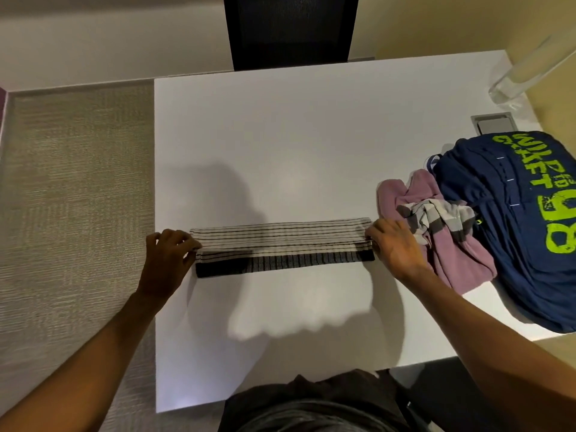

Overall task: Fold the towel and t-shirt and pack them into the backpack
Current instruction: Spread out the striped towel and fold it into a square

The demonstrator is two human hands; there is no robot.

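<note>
Where the towel (282, 244) is lying: it is stretching left to right as a long, narrow folded strip across the near middle of the white table (311, 135), with its dark-banded edge facing the person.
Left hand (170, 257): it is gripping the strip's left end, the fingers curling onto the edge of the upper layer.
Right hand (396, 247): it is gripping the strip's right end, the fingertips curling over the corner and the back of the hand facing up.
Backpack (514, 219): navy with lime-green lettering, it is lying on the table's right side and running out of view.
T-shirt (448, 260): mauve and crumpled, it is lying on the table just beside the right hand, touching the backpack, with a grey-and-white striped part showing on top.
Hatch (494, 123): a grey panel is sitting flush in the tabletop just beyond the backpack.
Chair (291, 29): black, it is standing at the table's far edge.
Carpet (78, 213): it is showing left of the table.
Clear object (530, 70): it is lying at the far right corner, too blurred to tell what it is.
</note>
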